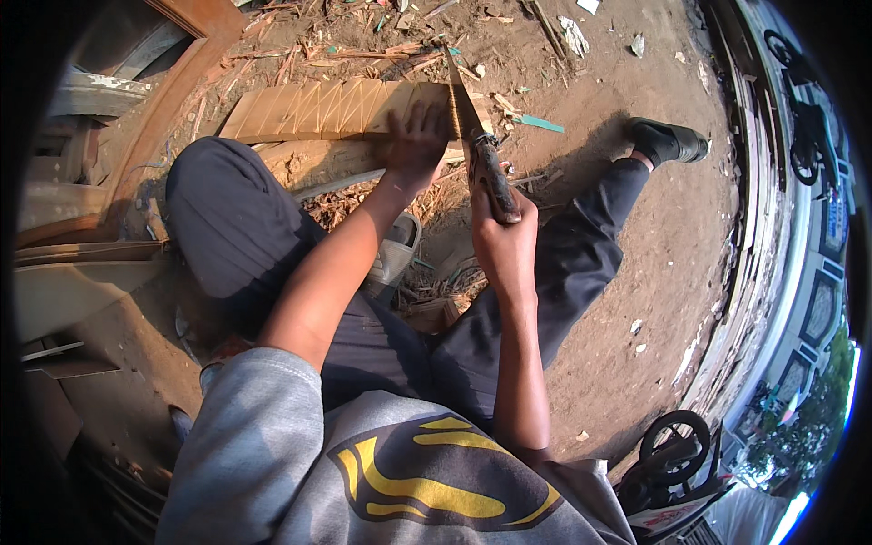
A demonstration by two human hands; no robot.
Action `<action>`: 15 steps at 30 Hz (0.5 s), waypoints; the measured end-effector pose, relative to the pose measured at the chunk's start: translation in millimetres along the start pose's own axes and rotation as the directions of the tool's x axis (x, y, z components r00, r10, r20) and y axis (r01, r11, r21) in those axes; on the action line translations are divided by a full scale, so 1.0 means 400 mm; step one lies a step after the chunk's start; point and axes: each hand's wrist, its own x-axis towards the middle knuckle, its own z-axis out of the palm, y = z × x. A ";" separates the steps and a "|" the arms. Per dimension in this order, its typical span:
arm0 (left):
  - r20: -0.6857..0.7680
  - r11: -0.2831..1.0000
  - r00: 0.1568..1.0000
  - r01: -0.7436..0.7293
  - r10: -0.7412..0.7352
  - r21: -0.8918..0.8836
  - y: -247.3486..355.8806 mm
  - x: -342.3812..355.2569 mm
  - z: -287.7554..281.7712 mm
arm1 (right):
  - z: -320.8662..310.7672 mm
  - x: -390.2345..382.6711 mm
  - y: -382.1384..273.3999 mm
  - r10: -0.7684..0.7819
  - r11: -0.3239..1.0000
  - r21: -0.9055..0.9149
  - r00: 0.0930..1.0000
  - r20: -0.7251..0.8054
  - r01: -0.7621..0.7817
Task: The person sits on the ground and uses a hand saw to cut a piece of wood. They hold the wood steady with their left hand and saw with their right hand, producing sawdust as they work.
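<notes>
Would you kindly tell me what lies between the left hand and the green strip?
In the head view, the saw blade and the right end of the wooden board lie there.

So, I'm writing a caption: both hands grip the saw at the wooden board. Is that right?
Not both: in the head view, only the right hand grips the saw at the wooden board; the left hand rests on the board.
</notes>
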 end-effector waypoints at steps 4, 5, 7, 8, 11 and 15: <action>-0.038 0.998 0.999 -0.020 0.017 -0.060 -0.019 -0.002 -0.002 | -0.039 -0.109 -0.030 0.056 0.998 -0.013 0.998 0.018 -0.056; -0.025 0.998 0.999 -0.029 0.027 -0.056 -0.018 -0.006 -0.004 | -0.052 -0.144 -0.039 0.091 0.996 -0.009 0.996 0.015 -0.091; -0.019 1.000 1.000 -0.023 0.023 0.005 -0.020 -0.007 -0.009 | -0.053 -0.167 -0.030 0.089 0.996 0.014 0.996 0.017 -0.089; 0.038 0.999 0.999 -0.014 0.012 0.033 -0.020 -0.005 -0.022 | -0.053 -0.173 -0.027 0.088 0.996 0.024 0.996 0.011 -0.088; 0.087 0.999 0.996 0.012 -0.015 0.031 -0.009 0.000 -0.017 | -0.002 -0.077 0.024 0.004 0.999 -0.034 1.000 -0.016 -0.004; 0.090 0.999 0.996 0.003 -0.006 0.032 -0.016 -0.009 0.009 | 0.025 -0.009 -0.001 0.007 0.997 -0.075 1.000 0.002 -0.007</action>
